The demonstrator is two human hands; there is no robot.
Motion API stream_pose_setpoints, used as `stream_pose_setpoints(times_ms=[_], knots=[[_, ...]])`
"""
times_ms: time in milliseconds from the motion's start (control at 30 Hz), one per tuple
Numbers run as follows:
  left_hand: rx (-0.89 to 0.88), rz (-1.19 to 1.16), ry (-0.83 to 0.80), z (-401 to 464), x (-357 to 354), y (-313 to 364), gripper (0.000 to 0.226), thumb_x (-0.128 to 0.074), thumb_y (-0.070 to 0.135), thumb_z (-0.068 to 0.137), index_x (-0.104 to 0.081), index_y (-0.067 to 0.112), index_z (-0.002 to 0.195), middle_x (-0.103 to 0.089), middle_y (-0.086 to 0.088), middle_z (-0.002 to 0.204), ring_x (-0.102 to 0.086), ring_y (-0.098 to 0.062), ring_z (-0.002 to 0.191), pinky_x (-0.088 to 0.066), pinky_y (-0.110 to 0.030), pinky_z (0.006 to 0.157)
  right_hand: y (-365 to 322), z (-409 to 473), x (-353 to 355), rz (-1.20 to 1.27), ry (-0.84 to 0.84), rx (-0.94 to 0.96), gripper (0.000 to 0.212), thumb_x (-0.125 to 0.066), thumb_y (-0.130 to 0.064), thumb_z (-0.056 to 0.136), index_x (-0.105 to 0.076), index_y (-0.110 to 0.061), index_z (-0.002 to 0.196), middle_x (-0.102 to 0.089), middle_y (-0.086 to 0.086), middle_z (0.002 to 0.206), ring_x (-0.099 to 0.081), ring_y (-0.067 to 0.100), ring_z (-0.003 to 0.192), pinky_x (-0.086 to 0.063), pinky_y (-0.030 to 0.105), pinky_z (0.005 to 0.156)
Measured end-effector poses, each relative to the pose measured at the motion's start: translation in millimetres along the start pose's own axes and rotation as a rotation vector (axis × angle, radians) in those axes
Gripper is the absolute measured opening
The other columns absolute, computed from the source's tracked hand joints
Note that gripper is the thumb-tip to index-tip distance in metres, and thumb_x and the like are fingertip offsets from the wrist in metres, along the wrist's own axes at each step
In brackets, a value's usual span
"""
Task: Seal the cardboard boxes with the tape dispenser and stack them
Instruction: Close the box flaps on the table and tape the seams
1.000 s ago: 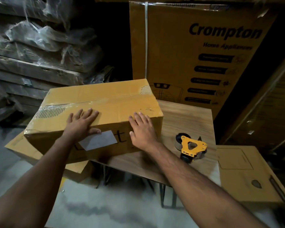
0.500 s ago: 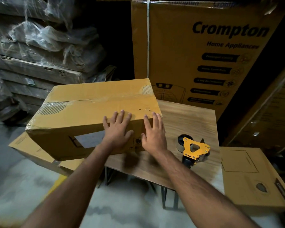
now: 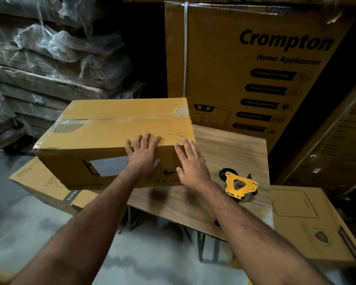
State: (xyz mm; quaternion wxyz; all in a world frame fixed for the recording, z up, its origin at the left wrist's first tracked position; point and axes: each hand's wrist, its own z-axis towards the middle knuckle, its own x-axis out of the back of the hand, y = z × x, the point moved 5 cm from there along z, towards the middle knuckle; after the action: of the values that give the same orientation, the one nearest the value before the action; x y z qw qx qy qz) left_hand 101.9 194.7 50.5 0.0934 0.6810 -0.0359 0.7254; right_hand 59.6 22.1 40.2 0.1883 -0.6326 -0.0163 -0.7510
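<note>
A cardboard box (image 3: pixel 111 140) lies at the centre left of the frame, its right part on a wooden table (image 3: pixel 230 153) and its left part overhanging the table's edge. Clear tape runs along its top seam. Both hands are flat against the box's near side, toward its right end. The left hand (image 3: pixel 144 157) presses with straight, spread fingers, the fingertips reaching the top edge; a pale label (image 3: pixel 109 165) on the same face sits just left of it. The right hand (image 3: pixel 190 163) is also released, fingers straight, lying against the box's right corner with fingertips at the upper edge. Neither hand grasps anything.

The tape dispenser (image 3: pixel 239 186), yellow-framed, lies on the table to the right of centre, just beside the right wrist and apart from the box. Under the box's overhanging left part, lower in the frame, is a flat carton (image 3: pixel 43 184). Another carton (image 3: pixel 308 223) sits at the lower right, beside the table. A tall printed carton (image 3: pixel 245 68) stands behind the table in the upper right, and plastic-wrapped stacks (image 3: pixel 45 58) fill the upper left.
</note>
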Motion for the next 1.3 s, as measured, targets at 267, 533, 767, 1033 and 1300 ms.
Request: stream_pose_setpoints(times_ms=[267,533,767,1033,1300], knots=[[-0.296,-0.277,0.315,-38,2,135,0.051,-0.056,0.020,0.092,-0.048,0.019,0.142,-0.041,-0.012,0.151,-0.033,-0.030,0.142,-0.022,-0.049,0.119,54,-78,-26,0.187,0.388,-0.554,0.051,-0.061,-0.026,0.088,-0.048,-0.010,0.135,-0.038,0.019,0.146,-0.038,0.038,0.134,-0.041,0.051,0.104],[-0.361,-0.212,-0.542,-39,-80,182,0.043,-0.050,0.035,0.099,-0.052,0.017,0.138,-0.054,-0.010,0.142,-0.050,-0.028,0.129,-0.042,-0.041,0.106,125,-154,-84,0.428,0.033,-1.297,0.082,-0.076,-0.041,0.081,-0.034,-0.006,0.142,-0.046,0.019,0.136,-0.049,0.038,0.124,-0.043,0.042,0.099],[-0.362,-0.250,-0.703,-39,-77,189,0.042,-0.047,0.030,0.104,-0.052,0.008,0.139,-0.052,-0.010,0.143,-0.049,-0.025,0.130,-0.039,-0.030,0.102,153,-135,-126,0.761,-0.146,-1.350,0.031,-0.061,-0.006,0.075,-0.057,-0.001,0.105,-0.064,0.016,0.102,-0.064,0.033,0.094,-0.058,0.042,0.080],[-0.293,-0.655,-0.463,-9,-27,176,0.032,-0.054,0.019,0.099,-0.058,0.013,0.131,-0.062,0.000,0.115,-0.060,-0.016,0.108,-0.048,-0.031,0.090,161,-111,-55,0.960,0.297,-1.132,0.014,-0.070,-0.025,0.081,-0.066,-0.020,0.093,-0.072,0.001,0.093,-0.068,0.026,0.088,-0.043,0.028,0.069],[-0.321,-0.730,-0.043,49,89,179,0.113,-0.076,0.028,0.086,0.013,0.028,0.157,0.003,0.005,0.166,-0.007,-0.007,0.147,-0.013,-0.027,0.117,137,-31,26,0.944,0.135,-0.658,0.030,-0.066,-0.032,0.077,-0.059,-0.016,0.102,-0.065,0.012,0.080,-0.061,0.027,0.065,-0.047,0.033,0.056]])
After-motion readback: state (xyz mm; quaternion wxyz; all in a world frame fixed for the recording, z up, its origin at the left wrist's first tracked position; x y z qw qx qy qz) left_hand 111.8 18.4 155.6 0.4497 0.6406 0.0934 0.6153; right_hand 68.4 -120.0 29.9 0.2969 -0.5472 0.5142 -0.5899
